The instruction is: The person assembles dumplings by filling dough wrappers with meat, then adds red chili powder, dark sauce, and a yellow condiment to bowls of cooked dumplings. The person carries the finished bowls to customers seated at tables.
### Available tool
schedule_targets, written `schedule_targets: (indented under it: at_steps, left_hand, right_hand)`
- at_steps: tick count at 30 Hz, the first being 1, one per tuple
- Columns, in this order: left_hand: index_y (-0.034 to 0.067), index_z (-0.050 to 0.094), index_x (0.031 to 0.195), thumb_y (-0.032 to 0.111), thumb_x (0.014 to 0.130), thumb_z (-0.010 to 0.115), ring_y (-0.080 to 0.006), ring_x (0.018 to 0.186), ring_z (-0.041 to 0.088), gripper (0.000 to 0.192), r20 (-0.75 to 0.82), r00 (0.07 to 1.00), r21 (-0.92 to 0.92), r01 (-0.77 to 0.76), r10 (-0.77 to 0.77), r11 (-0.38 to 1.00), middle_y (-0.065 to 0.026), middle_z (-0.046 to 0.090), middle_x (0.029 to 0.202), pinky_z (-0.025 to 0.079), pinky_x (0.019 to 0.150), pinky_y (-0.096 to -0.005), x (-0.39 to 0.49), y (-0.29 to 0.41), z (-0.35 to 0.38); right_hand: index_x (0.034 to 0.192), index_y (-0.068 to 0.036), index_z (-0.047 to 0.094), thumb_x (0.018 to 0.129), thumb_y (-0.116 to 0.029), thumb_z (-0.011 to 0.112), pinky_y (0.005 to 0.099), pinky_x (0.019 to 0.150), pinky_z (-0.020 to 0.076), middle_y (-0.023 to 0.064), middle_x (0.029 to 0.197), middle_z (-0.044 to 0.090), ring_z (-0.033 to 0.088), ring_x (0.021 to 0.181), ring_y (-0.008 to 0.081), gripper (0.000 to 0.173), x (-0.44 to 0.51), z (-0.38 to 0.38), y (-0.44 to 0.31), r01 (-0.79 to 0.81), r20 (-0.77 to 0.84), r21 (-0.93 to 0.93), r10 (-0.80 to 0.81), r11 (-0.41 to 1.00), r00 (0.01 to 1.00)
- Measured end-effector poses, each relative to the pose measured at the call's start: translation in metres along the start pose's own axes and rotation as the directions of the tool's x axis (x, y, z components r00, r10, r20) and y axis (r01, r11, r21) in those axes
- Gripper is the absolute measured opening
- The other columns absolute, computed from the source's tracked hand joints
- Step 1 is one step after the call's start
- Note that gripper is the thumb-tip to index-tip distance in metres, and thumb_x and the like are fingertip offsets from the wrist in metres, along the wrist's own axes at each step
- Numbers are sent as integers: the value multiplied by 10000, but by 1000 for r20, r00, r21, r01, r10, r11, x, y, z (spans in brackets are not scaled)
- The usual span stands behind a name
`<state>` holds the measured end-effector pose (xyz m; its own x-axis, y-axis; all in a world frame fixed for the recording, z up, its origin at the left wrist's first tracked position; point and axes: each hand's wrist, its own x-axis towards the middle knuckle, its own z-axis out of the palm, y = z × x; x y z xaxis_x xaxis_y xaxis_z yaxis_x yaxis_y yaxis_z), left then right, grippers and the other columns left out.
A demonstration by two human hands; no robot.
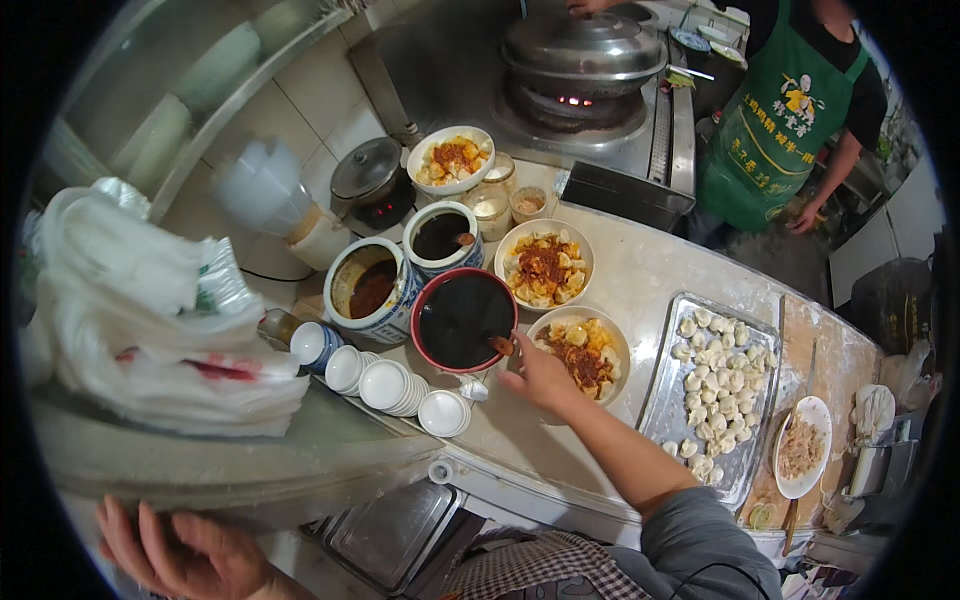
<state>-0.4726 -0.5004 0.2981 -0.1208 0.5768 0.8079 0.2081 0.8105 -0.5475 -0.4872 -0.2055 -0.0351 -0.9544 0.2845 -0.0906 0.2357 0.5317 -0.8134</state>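
Note:
My right hand (pixel 544 375) is at the near right side of a red-rimmed bowl (pixel 421 341) of dark liquid. Its fingers are apart, close to the brown handle end (pixel 501 346) of a utensil in the liquid; contact is unclear. Under and beside this hand stands a white bowl of dumplings with red sauce (pixel 583 360). A second such bowl (pixel 544 268) is just beyond, a third (pixel 451 160) farther back. My left hand (pixel 180 547) is at the lower left by the counter edge, fingers spread, holding nothing visible. Two blue-and-white jars (pixel 373 289) (pixel 440 232) hold dark sauces.
Small white dishes (pixel 384 385) are stacked near plastic bags (pixel 150 315). Right are a metal tray (pixel 656 397) of raw dumplings and an oval dish of filling (pixel 802 448). A covered wok (pixel 585 52) sits over a lit burner; a black lidded pot (pixel 367 169) and a person in a green apron (pixel 787 127) are behind.

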Motion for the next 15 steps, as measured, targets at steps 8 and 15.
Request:
schedule_targets:
  at_steps: [8, 15]
  left_hand:
    - [106, 612, 1101, 148, 935, 532, -321, 1194, 507, 189, -4, 1000, -29, 22, -22, 999, -135, 601, 1210, 231, 1128, -470, -7, -8, -19]
    - [166, 633, 1063, 195, 953, 536, -285, 1184, 515, 150, -42, 998, -79, 40, -43, 996, -72, 613, 1195, 223, 1140, -450, -14, -13, -24]
  right_hand:
    - [1011, -40, 646, 868, -245, 627, 451, 773, 511, 177, 909, 684, 654, 851, 359, 251, 23, 24, -36, -9, -312, 45, 23, 999, 950]
    - [975, -104, 693, 857, -152, 606, 439, 690, 519, 143, 877, 679, 648, 772, 336, 155, 6, 1, -29, 319, -337, -206, -373, 925, 864]
